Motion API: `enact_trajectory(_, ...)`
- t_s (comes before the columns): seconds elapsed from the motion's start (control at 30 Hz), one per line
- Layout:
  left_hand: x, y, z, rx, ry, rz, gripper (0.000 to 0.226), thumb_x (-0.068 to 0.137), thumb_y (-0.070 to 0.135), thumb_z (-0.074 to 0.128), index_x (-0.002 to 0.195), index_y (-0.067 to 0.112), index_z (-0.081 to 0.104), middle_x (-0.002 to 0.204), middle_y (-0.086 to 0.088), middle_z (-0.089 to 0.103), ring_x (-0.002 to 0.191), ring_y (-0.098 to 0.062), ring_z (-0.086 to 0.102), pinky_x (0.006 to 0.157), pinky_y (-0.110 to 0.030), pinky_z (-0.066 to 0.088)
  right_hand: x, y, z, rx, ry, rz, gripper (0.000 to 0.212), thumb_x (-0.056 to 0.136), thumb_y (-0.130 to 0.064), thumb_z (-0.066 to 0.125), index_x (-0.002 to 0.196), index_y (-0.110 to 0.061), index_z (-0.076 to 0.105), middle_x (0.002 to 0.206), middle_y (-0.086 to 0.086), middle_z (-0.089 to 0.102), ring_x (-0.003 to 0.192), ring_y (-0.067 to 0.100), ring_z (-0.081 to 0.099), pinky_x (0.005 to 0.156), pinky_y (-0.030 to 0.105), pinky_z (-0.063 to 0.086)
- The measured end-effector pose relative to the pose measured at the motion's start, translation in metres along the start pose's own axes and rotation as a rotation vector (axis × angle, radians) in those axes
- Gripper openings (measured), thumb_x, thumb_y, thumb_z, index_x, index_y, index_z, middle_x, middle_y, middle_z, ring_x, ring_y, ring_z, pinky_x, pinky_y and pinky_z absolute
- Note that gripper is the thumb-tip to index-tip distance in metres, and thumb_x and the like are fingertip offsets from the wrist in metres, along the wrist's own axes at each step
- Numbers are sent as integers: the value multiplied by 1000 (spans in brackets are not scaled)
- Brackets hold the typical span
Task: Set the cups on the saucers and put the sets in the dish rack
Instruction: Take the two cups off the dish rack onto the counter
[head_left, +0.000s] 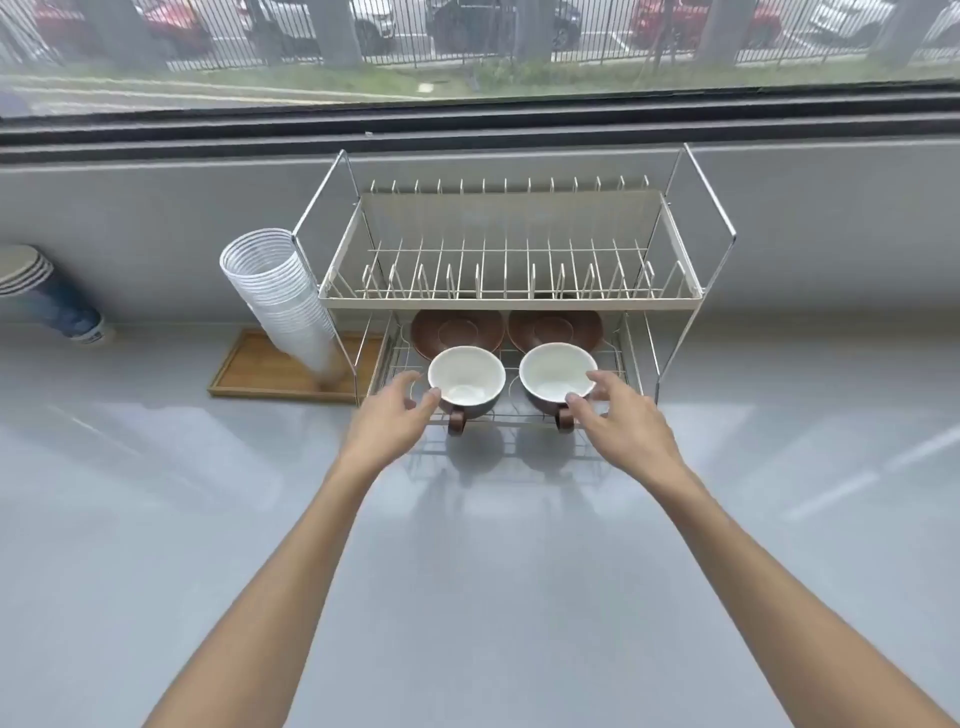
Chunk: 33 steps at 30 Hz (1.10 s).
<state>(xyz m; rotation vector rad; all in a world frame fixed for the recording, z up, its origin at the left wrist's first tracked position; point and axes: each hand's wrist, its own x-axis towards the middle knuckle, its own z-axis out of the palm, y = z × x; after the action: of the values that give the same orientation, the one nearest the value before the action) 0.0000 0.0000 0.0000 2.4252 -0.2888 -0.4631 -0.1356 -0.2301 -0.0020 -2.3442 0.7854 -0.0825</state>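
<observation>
Two cups, white inside and brown outside, stand side by side at the front of the dish rack's (506, 304) lower wire tier, handles pointing toward me. Two brown saucers, the left saucer (457, 327) and the right saucer (555, 325), lie flat just behind them, their front edges hidden by the cups. My left hand (389, 418) is spread beside the left cup (466, 375), its thumb tip touching the rim. My right hand (623, 415) is spread at the right cup (557, 371), thumb by the handle and fingers against the right side.
The rack's upper tier holds nothing. A tilted stack of clear plastic cups (280, 296) stands on a wooden tray (249, 374) left of the rack. A stack of paper cups (57, 301) lies at the far left. The grey counter (478, 571) stretches toward me; a window runs behind.
</observation>
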Motion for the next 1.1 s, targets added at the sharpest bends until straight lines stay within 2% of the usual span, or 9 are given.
enact_trajectory(0.1, 11, 0, 18, -426, -25, -181, 55, 98, 47, 54, 147, 24, 43, 122, -8, 64, 98, -26, 69, 74, -38, 59, 12, 5, 9, 100, 46, 65, 56, 97, -47, 51, 146, -20, 44, 133, 0, 63, 127, 30, 54, 99, 43, 42)
enact_trajectory(0.17, 16, 1, 27, -543, -33, -250, 55, 99, 42, 55, 148, 20, 42, 123, -10, 63, 93, -25, 70, 63, -32, 57, 18, 7, 14, 160, 69, 116, 53, 97, -46, 51, 142, -17, 45, 131, 4, 63, 126, 32, 53, 93, 41, 39)
enact_trajectory(0.3, 28, 3, 39, -628, -35, -270, 50, 100, 36, 55, 146, 19, 42, 102, 1, 65, 79, -17, 70, 68, -34, 59, 31, 11, 25, 295, 74, 206, 54, 96, -42, 53, 141, -13, 43, 125, 10, 62, 120, 34, 57, 96, 40, 43)
enact_trajectory(0.4, 34, 3, 44, -657, -53, -280, 48, 99, 31, 57, 144, 19, 44, 91, 5, 64, 74, -14, 69, 72, -37, 60, 40, 14, 31, 442, 18, 272, 49, 93, -37, 54, 137, -16, 48, 118, 6, 67, 104, 33, 68, 91, 54, 55)
enact_trajectory(0.53, 37, -2, 47, -729, -85, -316, 45, 98, 22, 59, 141, 18, 47, 93, -3, 65, 77, -22, 70, 71, -40, 62, 49, 20, 37, 605, -10, 336, 47, 92, -23, 55, 138, -17, 52, 109, 8, 71, 76, 26, 77, 70, 47, 64)
enact_trajectory(0.67, 41, -9, 45, -808, -132, -355, 45, 93, 16, 61, 138, 18, 55, 107, -14, 66, 87, -30, 72, 75, -44, 65, 52, 21, 40, 731, -47, 385, 46, 87, -11, 49, 133, -14, 56, 97, 13, 73, 72, 29, 77, 62, 38, 64)
enact_trajectory(0.77, 42, -8, 47, -831, -107, -366, 44, 90, 12, 60, 133, 17, 60, 103, -14, 67, 80, -29, 74, 70, -43, 66, 53, 18, 40, 794, -38, 375, 39, 86, -6, 46, 123, -9, 59, 58, 2, 72, 63, 27, 76, 56, 30, 62)
enact_trajectory(0.83, 40, -6, 48, -856, -78, -370, 43, 88, 11, 59, 130, 17, 62, 97, -13, 67, 70, -25, 74, 63, -40, 66, 52, 17, 41, 823, -13, 375, 35, 86, -5, 46, 119, -7, 59, 46, -1, 67, 59, 27, 75, 53, 28, 61)
enact_trajectory(1.1, 23, -5, 45, -898, 23, -366, 42, 87, 9, 58, 128, 14, 64, 85, -6, 68, 76, -25, 75, 61, -41, 65, 33, 13, 27, 905, 58, 364, 33, 86, -5, 48, 114, -12, 62, 53, 4, 70, 60, 30, 76, 51, 27, 59)
